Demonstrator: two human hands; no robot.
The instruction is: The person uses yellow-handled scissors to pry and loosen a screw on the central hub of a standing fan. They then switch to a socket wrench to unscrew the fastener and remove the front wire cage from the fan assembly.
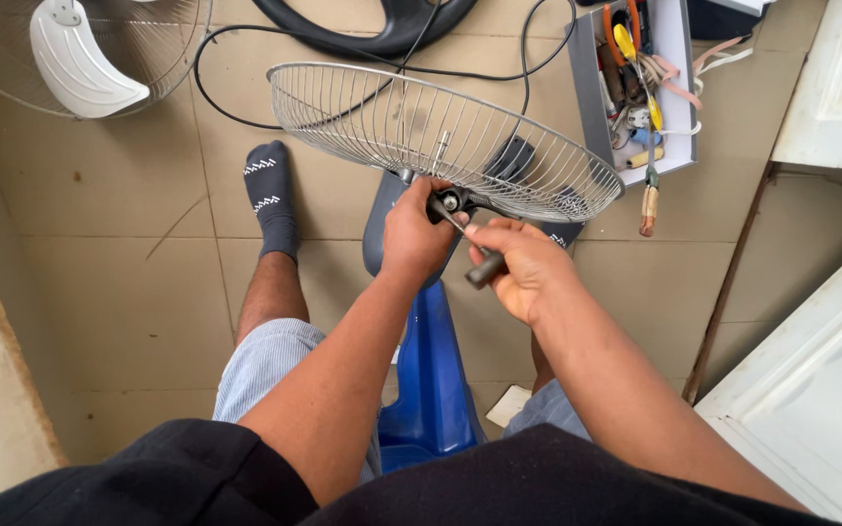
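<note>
Hands met over the middle of the job: the left hand (413,237) was closed around the dark hub and motor housing (448,202) at the back of the round grey wire fan guard (445,136), steadying it, while the right hand (528,268) was wrapped tight on the dark handle of a slim screwdriver (470,245). Its shaft ran up and to the left, with the tip set at the hub, just beside the left thumb.

Under both forearms stood the blue plastic fan stand (429,375), rising between the person's knees from the beige tiled floor (119,292). One foot in a dark grey sock (272,195) was stretched out on the tiles to the left of the guard, which sat tilted in the air above the stand's top.

Farther off, an open grey box of hand tools (640,88) lay to the right, and a thin black cable (246,107) looped across the floor behind the guard. At the far left lay a second wire grille with a white fan blade (85,58) in it.

To my eye the risk was the tip: held so close to the left thumb, a slip off the screw head under pressure could jab that hand. The guard, gripped only at its centre, could also swing and throw the screwdriver off line.
</note>
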